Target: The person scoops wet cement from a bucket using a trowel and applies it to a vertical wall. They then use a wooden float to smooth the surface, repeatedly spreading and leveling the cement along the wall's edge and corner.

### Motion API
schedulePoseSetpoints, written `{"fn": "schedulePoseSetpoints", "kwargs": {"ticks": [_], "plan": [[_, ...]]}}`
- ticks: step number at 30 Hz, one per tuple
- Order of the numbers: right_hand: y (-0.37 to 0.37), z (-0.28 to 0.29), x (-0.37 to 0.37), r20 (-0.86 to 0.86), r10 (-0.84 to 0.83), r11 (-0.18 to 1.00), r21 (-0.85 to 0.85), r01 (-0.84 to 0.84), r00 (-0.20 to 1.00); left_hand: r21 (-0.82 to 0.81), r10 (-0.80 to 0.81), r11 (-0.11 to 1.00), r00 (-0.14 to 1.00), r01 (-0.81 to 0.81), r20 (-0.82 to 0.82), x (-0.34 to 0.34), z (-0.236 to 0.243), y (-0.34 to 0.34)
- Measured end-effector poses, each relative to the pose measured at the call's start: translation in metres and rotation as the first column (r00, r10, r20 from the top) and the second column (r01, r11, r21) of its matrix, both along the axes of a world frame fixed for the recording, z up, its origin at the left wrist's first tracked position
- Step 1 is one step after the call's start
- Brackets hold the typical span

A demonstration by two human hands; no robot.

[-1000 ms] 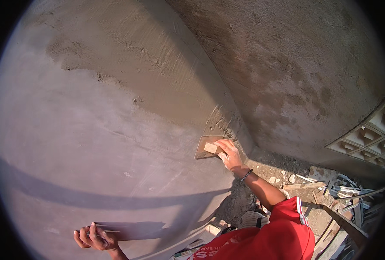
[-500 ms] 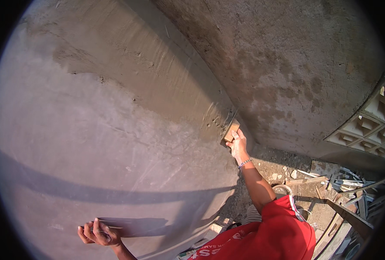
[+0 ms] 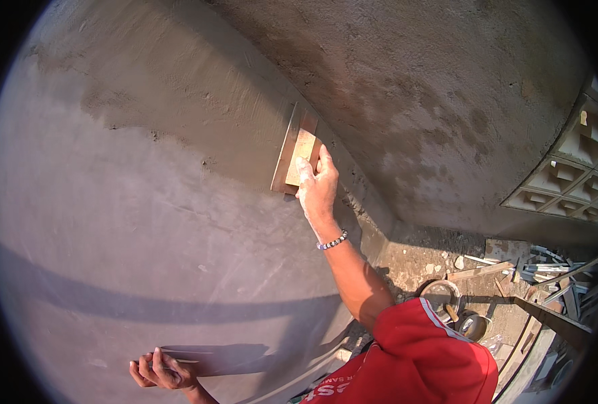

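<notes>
My right hand (image 3: 319, 185) grips the wooden handle of a plastering float (image 3: 293, 151). Its flat board lies against or very close to the damp, brownish plaster (image 3: 211, 121) on the wall, near the inner corner. A beaded bracelet (image 3: 333, 240) circles my right wrist. Lower left, my left hand (image 3: 161, 370) is beside the smoother grey part of the wall (image 3: 144, 249), with its fingers curled. A thin edge shows by those fingers, but what they hold is too unclear to name. A dark shadow stretches rightward from that hand.
A second rough wall (image 3: 434, 121) meets the plastered one at the corner and carries pale ventilation blocks (image 3: 561, 182). Below it are a bucket (image 3: 440, 296), a smaller container (image 3: 475, 327), wooden boards (image 3: 481, 271) and a heap of scrap strips (image 3: 555, 276) on the rubble-strewn ground.
My right hand has moved the float up and left along the corner, from its lower end. My left hand has shifted slightly right and down, still with curled fingers.
</notes>
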State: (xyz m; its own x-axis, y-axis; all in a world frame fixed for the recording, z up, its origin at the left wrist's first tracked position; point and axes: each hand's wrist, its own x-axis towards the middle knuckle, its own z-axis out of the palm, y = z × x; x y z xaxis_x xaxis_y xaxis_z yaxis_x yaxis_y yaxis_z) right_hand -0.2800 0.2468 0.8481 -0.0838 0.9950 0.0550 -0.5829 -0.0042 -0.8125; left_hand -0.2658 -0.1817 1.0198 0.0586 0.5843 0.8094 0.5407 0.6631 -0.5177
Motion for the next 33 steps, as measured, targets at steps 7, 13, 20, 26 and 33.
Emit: {"fn": "schedulePoseSetpoints", "kwargs": {"ticks": [7,13,20,26,33], "plan": [[-0.032,0.164,0.045,-0.028,0.242,0.889,0.407,-0.21,0.97,0.046,-0.018,0.999,0.999,0.016,0.03,-0.002,-0.003,0.0],[-0.033,0.101,0.085,-0.31,0.257,0.93,0.336,-0.147,0.915,0.049,-0.006,0.999,1.0,0.006,0.015,-0.001,-0.003,0.0],[-0.009,-0.15,0.084,-0.239,0.108,0.747,-0.621,-0.237,0.965,0.025,0.027,0.999,1.0,-0.028,0.016,0.003,-0.003,0.0],[0.004,-0.129,0.032,-0.122,0.18,0.807,-0.55,-0.217,0.976,0.048,-0.015,0.999,1.0,0.014,0.027,-0.003,-0.005,-0.003],[0.003,-0.022,0.029,-0.223,0.125,0.947,-0.264,-0.183,0.967,0.038,-0.031,0.999,0.998,0.029,0.055,0.001,-0.004,-0.002]]}}
